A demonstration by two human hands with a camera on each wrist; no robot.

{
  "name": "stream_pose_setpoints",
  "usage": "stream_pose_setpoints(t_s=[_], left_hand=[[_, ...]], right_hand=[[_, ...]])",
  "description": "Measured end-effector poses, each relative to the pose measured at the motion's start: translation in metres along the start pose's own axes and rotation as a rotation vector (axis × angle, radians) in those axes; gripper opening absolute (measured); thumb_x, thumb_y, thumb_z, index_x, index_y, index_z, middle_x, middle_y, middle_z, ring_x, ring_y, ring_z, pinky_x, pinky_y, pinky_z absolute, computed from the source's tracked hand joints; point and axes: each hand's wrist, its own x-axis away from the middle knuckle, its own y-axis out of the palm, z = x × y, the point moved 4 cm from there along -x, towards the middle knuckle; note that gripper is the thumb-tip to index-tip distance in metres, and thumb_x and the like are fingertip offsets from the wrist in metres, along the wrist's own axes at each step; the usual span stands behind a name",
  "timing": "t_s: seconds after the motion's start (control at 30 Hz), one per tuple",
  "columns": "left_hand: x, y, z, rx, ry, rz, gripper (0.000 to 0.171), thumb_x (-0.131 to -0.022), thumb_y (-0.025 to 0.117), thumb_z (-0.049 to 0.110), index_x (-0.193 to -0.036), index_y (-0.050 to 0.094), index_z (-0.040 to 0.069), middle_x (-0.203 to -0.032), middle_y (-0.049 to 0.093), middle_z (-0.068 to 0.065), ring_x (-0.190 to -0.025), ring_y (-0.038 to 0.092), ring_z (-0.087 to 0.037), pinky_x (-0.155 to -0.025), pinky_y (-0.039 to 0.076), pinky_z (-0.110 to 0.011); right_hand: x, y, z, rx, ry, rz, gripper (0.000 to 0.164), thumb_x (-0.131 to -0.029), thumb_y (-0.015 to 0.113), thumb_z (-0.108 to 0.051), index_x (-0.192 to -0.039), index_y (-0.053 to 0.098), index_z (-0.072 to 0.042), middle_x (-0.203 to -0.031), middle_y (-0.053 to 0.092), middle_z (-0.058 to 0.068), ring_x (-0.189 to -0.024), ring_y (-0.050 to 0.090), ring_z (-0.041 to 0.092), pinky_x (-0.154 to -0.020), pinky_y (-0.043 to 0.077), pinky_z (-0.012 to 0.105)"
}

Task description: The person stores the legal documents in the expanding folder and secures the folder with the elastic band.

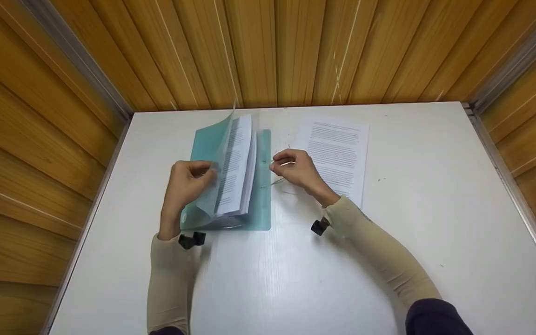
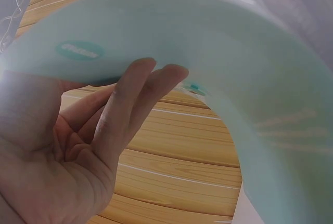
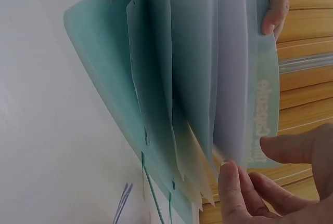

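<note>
A teal folder (image 1: 266, 204) lies opened up on the table, with printed sheets (image 1: 235, 163) standing on edge inside it. My left hand (image 1: 189, 184) pinches the folder's translucent front cover (image 2: 208, 31) and bends it up to the left; its fingers lie on one face. My right hand (image 1: 298, 170) hovers by the folder's right strip, thumb and forefinger apart. In the right wrist view its fingertips (image 3: 229, 174) overlap the lower edges of the sheets. Thin green fastener strips (image 3: 151, 182) stick out from holes in the folder's back cover.
Right of the folder, partly behind my right hand, lies a stack of printed paper (image 1: 338, 144). The white table (image 1: 258, 279) meets wood-plank walls (image 1: 296, 51) at the back and sides. Small dark specks dot its right half.
</note>
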Motion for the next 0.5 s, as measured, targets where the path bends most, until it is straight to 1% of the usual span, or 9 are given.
stream_pose_setpoints(t_s=[0.07, 0.2, 0.33, 0.5], left_hand=[[0.000, 0.000, 0.000, -0.002, 0.005, 0.002, 0.025, -0.094, 0.071, 0.003, -0.116, 0.080, -0.006, -0.109, 0.080, -0.021, -0.091, 0.077, -0.031, -0.072, 0.057, -0.017], [0.000, 0.001, 0.000, 0.001, 0.014, 0.003, 0.024, -0.094, 0.071, 0.003, -0.115, 0.080, -0.006, -0.109, 0.080, -0.022, -0.091, 0.077, -0.032, -0.073, 0.056, -0.017], [0.000, 0.000, 0.001, 0.001, 0.015, 0.000, 0.025, -0.095, 0.071, 0.004, -0.117, 0.079, -0.005, -0.109, 0.080, -0.021, -0.090, 0.077, -0.031, -0.073, 0.057, -0.017], [0.001, -0.001, 0.001, 0.002, 0.004, 0.002, 0.025, -0.094, 0.072, 0.004, -0.117, 0.079, -0.005, -0.110, 0.080, -0.021, -0.093, 0.078, -0.032, -0.074, 0.056, -0.017]], right_hand=[[0.001, -0.006, 0.001, 0.022, -0.001, 0.009, 0.033, -0.096, 0.077, -0.016, -0.123, 0.073, 0.002, -0.117, 0.074, 0.014, -0.101, 0.074, 0.025, -0.080, 0.057, 0.026], [0.004, -0.016, 0.002, 0.045, -0.013, 0.027, 0.031, -0.096, 0.078, -0.016, -0.122, 0.074, 0.000, -0.119, 0.073, 0.015, -0.106, 0.073, 0.028, -0.082, 0.056, 0.026], [0.006, -0.024, 0.001, 0.059, -0.014, 0.038, 0.029, -0.096, 0.078, -0.016, -0.121, 0.074, -0.003, -0.119, 0.073, 0.014, -0.107, 0.073, 0.028, -0.083, 0.056, 0.027], [0.008, -0.034, 0.003, 0.071, -0.002, 0.046, 0.032, -0.096, 0.078, -0.018, -0.123, 0.073, -0.003, -0.121, 0.072, 0.014, -0.107, 0.072, 0.028, -0.084, 0.057, 0.028]])
